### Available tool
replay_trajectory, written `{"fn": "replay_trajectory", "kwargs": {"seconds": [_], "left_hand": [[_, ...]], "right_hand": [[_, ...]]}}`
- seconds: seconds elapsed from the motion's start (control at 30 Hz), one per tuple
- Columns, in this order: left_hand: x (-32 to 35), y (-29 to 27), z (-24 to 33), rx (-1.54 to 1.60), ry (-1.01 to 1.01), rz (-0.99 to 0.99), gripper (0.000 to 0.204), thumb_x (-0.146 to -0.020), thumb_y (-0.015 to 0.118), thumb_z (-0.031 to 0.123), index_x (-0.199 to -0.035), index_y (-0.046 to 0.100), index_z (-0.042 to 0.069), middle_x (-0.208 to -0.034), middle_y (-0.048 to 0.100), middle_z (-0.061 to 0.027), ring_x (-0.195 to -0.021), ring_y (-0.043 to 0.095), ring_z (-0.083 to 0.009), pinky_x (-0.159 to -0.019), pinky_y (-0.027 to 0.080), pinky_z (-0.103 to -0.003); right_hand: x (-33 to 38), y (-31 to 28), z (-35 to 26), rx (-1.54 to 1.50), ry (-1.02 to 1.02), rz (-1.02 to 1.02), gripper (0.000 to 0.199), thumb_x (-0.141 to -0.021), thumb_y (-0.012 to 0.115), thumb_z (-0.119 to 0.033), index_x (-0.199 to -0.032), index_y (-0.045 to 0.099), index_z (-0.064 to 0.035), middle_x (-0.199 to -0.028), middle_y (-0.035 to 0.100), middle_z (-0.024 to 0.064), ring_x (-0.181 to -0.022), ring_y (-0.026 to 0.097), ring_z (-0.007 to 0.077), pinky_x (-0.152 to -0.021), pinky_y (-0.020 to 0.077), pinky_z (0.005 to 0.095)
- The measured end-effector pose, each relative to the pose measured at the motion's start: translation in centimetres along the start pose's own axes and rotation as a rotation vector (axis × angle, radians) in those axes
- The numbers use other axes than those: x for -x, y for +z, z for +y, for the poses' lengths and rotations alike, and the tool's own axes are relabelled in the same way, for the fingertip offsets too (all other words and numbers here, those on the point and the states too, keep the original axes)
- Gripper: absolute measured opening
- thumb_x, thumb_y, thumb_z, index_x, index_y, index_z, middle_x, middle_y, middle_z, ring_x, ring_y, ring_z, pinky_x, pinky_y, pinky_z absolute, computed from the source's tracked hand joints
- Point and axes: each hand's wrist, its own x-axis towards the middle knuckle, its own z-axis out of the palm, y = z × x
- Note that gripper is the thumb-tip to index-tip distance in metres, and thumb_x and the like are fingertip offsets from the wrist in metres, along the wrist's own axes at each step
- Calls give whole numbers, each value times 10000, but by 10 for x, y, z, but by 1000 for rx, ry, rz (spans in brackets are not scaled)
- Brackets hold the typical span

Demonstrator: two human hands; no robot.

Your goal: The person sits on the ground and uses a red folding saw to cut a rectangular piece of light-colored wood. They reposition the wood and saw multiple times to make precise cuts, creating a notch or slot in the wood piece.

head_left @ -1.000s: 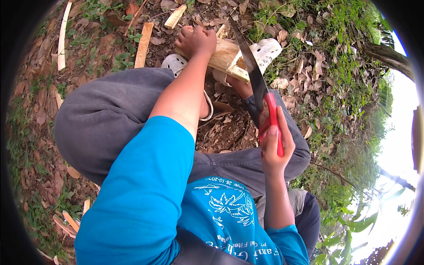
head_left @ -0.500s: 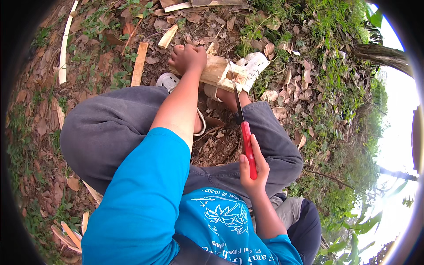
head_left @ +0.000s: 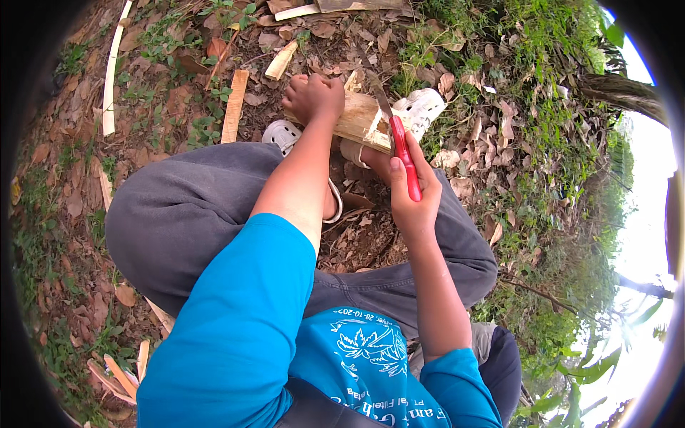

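My left hand is closed over the left end of a pale, rough-hewn wood block, which lies across my feet. Splintered, notched wood shows at the block's right end. In my right hand is the red handle of a handsaw, with fingers and thumb wrapped round it. Its long, narrow blade points away from me and crosses the block's right end; the teeth are too small to make out. Right beside that end is a white clog on my right foot. Another white clog shows by my left forearm.
Wood strips and a short offcut lie on leaf-strewn ground. A longer pale strip is at the far left, with several slats near left. Low green plants grow on the right, near a trunk.
My right hand has pushed the saw forward, away from me, so its handle is now beside the block. My left hand stays on the block.
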Motion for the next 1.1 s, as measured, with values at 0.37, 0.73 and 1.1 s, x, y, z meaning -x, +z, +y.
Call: {"fn": "replay_trajectory", "kwargs": {"seconds": [0.37,0.73,1.1], "left_hand": [[1,7,-7,-2,46,44,405,-865,546,395,-1071,761,120,-1322,561,-149,-1270,483,-298,-1094,286,-464],[5,10,-1,57,-1,40,342,-840,550,373,-993,753,145,-1310,562,-137,-1250,483,-314,-1080,289,-486],[-3,13,-15,24,22,73,391,-853,529,369,-1064,743,119,-1337,543,-156,-1257,476,-315,-1079,288,-490]], "right_hand": [[134,-65,-6,272,-52,-50,565,-961,646,-84,-1502,493,-30,-1242,707,190,-952,666,112,-864,509,266],[40,-16,21,176,-84,-17,537,-980,639,-112,-1494,504,-39,-1201,714,190,-982,640,119,-888,504,284],[122,-102,-28,351,-41,-131,551,-963,645,-134,-1488,515,-27,-1145,723,160,-922,678,140,-869,511,277]]}}
